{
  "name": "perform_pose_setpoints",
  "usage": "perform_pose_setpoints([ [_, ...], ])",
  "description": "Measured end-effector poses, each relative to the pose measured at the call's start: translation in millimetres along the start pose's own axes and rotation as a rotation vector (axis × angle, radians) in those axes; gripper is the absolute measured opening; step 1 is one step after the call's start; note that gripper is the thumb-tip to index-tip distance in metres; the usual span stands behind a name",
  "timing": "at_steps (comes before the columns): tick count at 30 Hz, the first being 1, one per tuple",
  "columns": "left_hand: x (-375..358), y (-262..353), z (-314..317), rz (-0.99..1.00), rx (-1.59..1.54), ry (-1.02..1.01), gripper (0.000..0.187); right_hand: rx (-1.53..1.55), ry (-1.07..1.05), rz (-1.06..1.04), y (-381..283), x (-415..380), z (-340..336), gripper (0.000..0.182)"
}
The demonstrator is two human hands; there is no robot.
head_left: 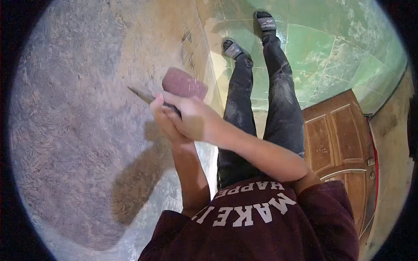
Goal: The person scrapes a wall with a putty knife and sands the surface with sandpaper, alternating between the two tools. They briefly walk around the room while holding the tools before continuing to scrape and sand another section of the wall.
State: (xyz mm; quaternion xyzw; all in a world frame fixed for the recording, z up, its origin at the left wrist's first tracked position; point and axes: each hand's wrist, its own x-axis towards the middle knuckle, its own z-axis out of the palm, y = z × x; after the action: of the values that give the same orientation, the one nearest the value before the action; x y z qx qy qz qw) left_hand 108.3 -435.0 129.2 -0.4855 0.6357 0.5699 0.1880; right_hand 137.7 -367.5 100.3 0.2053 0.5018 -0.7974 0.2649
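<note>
Green tiles (307,52) bear "Reebok" slides (266,23); hands (191,114) meet around a tool (141,94)

Hands (188,115) w/ pointed tool (140,94) & reddish block (184,83).

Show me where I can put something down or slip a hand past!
Put it on green tiles between the right sandal and wooden door. Slip past by the wall, left of the pointed tool. It's crowded where the left hand right hand and reddish block bunch.
</note>
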Motion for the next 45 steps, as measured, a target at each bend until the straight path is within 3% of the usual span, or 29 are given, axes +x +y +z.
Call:
perform_pose_setpoints([
  [4, 20, -5, -9, 0.014, -0.018, -0.085, 0.029, -0.072, 0.058, -0.091, 5, 1, 11, 0.038],
  [8, 36, -29, -64, 0.016, -0.018, -0.119, 0.028, -0.053, 0.015, 0.016, 6, -7, 7, 0.037],
  [10, 49, -53, -123, 0.575, 0.361, -0.084, 0.029, 0.021, 0.092, -0.125, 10, -19, 18, 0.043],
  [11, 47, -48, -120, 0.572, 0.365, -0.083, 0.029, 0.024, 0.092, -0.122, 7, -17, 14, 0.043],
  [13, 33, -24, -96, 0.163, -0.008, 0.039, 0.027, -0.06, -0.003, 0.04, -2, -14, 4, 0.044],
  [16, 23, -3, -54, -0.45, -0.589, 0.185, 0.024, -0.046, 0.021, 0.005, 10, -18, 16, 0.041],
  [17, 25, -9, -58, -0.447, -0.59, 0.183, 0.024, -0.037, 0.044, -0.03, 11, -20, 22, 0.04],
  [19, 30, -22, -64, 0.027, -0.12, -0.119, 0.02, -0.051, 0.04, -0.016, 11, -13, 24, 0.04],
  [20, 32, -29, -66, 0.028, -0.115, -0.113, 0.02, -0.063, 0.029, 0.008, 13, -13, 24, 0.04],
  [22, 32, -35, -56, 0.42, 0.365, 0.177, 0.018, -0.053, 0.03, -0.004, 18, -11, 22, 0.041],
  [23, 30, -32, -61, 0.424, 0.366, 0.17, 0.018, -0.061, 0.032, -0.032, 20, -8, 19, 0.041],
  [25, 22, -21, -72, 0.128, -0.012, -0.167, 0.018, -0.05, 0.012, 0.02, 9, -18, 19, 0.041],
  [27, 20, -15, -64, 0.14, -0.014, -0.191, 0.019, -0.03, 0.005, 0.085, 10, -18, 21, 0.04],
  [29, 18, -24, -72, 0.145, -0.018, -0.188, 0.02, 0.003, 0.044, -0.033, 21, -16, 21, 0.03],
  [31, 24, -36, -62, 0.58, 0.459, 0.007, 0.024, -0.03, 0.065, -0.062, 20, -19, 18, 0.036],
  [32, 19, -38, -57, 0.412, 0.213, 0.123, 0.023, 0.001, 0.023, -0.01, 14, -23, 18, 0.034],
  [33, 12, -27, -51, 0.42, 0.206, 0.12, 0.023, 0.026, -0.018, 0.031, 10, -24, 18, 0.032],
  [35, 0, -11, -54, 0.079, -0.038, -0.11, 0.025, -0.078, 0.01, 0.078, 6, -27, 28, 0.03],
  [37, 21, -25, -70, 0.12, -0.062, -0.051, 0.029, -0.048, 0.078, -0.013, 12, -22, 37, 0.03],
  [39, 62, -54, -103, 0.633, 0.268, 0.084, 0.034, -0.105, 0.076, -0.043, 14, -15, 38, 0.032],
  [40, 4, -8, -39, 0.305, 0.357, 0.159, 0.035, -0.031, 0.018, -0.02, 3, -17, 27, 0.032],
  [41, 1, -8, -40, 0.324, 0.341, 0.141, 0.035, 0.024, -0.04, -0.014, -3, -11, 14, 0.033],
  [43, -1, -8, -50, 0.146, 0.043, -0.056, 0.039, 0.031, 0.023, -0.029, 2, -25, 31, 0.034],
  [45, 8, -7, -56, 0.108, 0.016, -0.042, 0.034, 0.03, 0.065, 0.005, 1, -25, 38, 0.032],
])
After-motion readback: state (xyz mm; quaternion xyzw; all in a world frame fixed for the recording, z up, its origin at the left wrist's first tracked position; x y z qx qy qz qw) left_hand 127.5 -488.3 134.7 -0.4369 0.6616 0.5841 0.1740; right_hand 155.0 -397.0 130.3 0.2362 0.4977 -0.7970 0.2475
